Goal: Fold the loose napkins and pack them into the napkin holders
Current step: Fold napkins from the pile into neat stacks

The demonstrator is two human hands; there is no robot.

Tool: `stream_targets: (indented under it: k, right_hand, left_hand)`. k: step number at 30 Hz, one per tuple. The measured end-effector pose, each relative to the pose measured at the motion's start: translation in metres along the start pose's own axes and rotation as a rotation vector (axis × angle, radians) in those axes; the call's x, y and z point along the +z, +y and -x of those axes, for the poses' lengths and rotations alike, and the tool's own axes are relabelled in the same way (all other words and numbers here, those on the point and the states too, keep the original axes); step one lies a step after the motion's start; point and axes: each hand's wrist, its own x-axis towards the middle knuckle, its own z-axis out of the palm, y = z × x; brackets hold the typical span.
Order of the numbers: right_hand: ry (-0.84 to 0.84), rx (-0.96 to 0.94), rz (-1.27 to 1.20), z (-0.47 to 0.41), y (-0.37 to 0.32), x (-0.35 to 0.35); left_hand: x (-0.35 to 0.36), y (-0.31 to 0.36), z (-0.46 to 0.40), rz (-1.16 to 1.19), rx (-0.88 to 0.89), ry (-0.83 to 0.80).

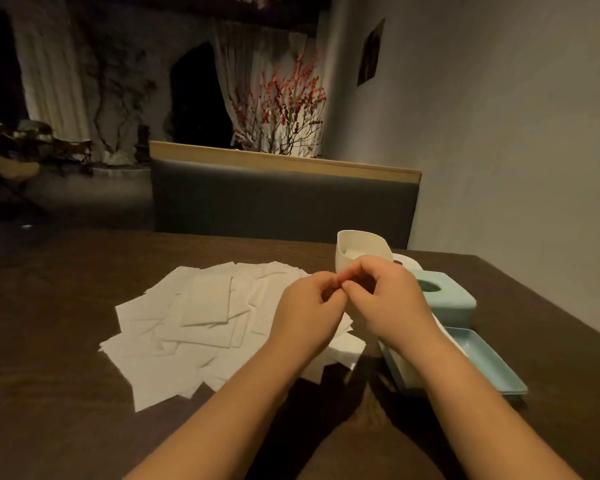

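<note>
Because the dark wooden surface (66, 341) is wide and bare on the near side, it gives room for the loose napkins (194, 327), which lie spread in an overlapping white heap left of centre, probably so that single sheets are easy to pick up. On the right side stand the holders, close together and within reach: a shallow light blue tray (489, 365) nearest, which seems to carry some white paper under the right forearm, then a light blue tissue box (454, 303) with an oval slot on top, and behind it a white cup-shaped holder (354, 251) with a napkin already inside. A white paper roll (404, 261) shows just behind the box. Between heap and holders, the left hand (309, 306) and right hand (385, 299) meet above the napkins, fingers curled and tips touching, as if pinching something small. Whether they grasp a napkin I cannot tell; nothing shows between them. In my judgement most of the folding is not yet done.
</note>
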Motion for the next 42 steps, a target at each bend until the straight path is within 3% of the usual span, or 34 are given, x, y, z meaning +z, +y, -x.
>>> stream_targets:
  k: [4,7,12,16,28,34,42]
  right_hand:
    - [-0.043,0.038,-0.035,-0.011,-0.006,0.041]
    - [-0.073,0.083,0.081,-0.022,-0.003,0.065]
    - [-0.493,0.179,0.360,-0.027,0.006,0.090]
    - [-0.569,0.236,0.450,-0.029,0.024,0.105]
    - [-0.246,0.134,0.409,-0.026,0.011,0.099]
    - [-0.219,0.134,0.495,-0.034,0.016,0.099]
    - [0.051,0.193,0.154,-0.037,0.033,0.084]
  left_hand:
    - [-0.048,-0.029,-0.008,-0.221,-0.021,0.039]
    - [-0.079,-0.052,-0.017,-0.307,-0.040,0.108]
    - [-0.106,-0.086,-0.026,-0.318,-0.044,0.196]
    - [-0.106,-0.094,-0.024,-0.182,-0.022,0.257]
    - [-0.097,-0.094,-0.020,-0.083,-0.002,0.212]
    - [-0.098,-0.096,-0.014,-0.019,0.036,0.246]
    - [-0.102,-0.095,-0.013,0.055,0.005,0.268]
